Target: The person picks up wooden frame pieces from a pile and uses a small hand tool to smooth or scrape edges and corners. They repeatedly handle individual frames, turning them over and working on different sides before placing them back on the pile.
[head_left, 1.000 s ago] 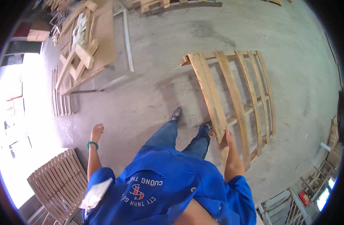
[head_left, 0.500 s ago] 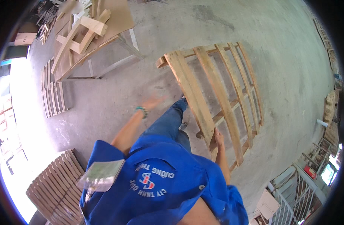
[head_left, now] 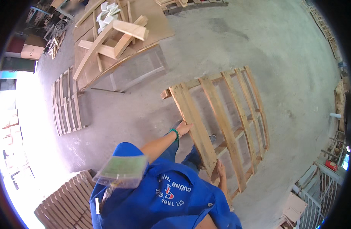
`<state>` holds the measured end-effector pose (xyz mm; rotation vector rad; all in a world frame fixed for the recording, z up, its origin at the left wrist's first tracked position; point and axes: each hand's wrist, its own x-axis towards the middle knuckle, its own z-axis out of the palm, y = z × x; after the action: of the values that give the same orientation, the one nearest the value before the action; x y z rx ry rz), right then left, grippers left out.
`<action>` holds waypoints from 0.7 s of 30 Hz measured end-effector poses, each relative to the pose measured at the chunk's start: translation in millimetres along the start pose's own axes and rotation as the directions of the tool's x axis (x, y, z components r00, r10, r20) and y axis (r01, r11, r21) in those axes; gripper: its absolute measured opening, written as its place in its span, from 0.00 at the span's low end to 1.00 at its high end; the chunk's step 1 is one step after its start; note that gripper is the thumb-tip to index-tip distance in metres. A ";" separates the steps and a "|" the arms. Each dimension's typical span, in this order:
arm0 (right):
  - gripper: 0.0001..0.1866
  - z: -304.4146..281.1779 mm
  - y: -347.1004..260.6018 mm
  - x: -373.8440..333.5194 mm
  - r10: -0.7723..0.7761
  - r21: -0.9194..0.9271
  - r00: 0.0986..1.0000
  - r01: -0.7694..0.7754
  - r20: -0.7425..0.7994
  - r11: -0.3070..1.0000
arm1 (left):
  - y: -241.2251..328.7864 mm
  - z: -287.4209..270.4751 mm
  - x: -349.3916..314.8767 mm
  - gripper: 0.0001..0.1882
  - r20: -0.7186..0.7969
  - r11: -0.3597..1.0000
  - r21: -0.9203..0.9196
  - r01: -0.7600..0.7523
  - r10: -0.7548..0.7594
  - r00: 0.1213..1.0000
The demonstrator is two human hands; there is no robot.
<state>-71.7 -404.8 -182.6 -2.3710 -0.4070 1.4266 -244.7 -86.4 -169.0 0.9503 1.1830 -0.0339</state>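
Wooden pallet [head_left: 222, 128] is in front of person, slightly R, above concrete floor [head_left: 301, 95]. L hand [head_left: 185, 128] pinches wide plank's L edge; R hand [head_left: 221, 168] grips nr end, fingers part-hidden, can't tell spread. Table [head_left: 157, 17] w/ wood pcs upper L.

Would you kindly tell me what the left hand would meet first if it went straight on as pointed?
The left hand would meet the wooden pallet's wide outer slat first; its fingers seem to be at that slat's edge, though exact contact is hard to judge.
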 end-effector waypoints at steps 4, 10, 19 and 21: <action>0.36 48.4 12.3 -24.2 0.092 -0.060 0.995 -0.094 -0.035 0.994 | -35.6 -33.0 -1.7 0.21 0.068 0.999 -0.046 -0.027 0.030 0.997; 0.39 135.8 24.3 -57.7 -0.033 -0.036 0.999 0.032 -0.015 0.999 | -78.2 -99.5 -51.0 0.27 0.024 0.964 0.175 -0.200 0.198 0.980; 0.39 240.0 25.9 -98.5 0.022 -0.012 0.999 -0.022 -0.037 1.000 | -205.4 -269.4 -223.6 0.34 -0.136 0.882 0.431 0.189 -0.144 0.980; 0.39 271.8 29.0 -107.6 0.030 0.036 0.998 -0.027 -0.060 0.999 | -218.2 -326.3 -260.7 0.31 -0.241 0.784 0.590 0.193 -0.058 0.969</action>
<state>-360.1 -436.6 -228.6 -2.3946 -0.3311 1.3590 -710.6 -128.8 -112.9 1.4691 1.4696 -0.4628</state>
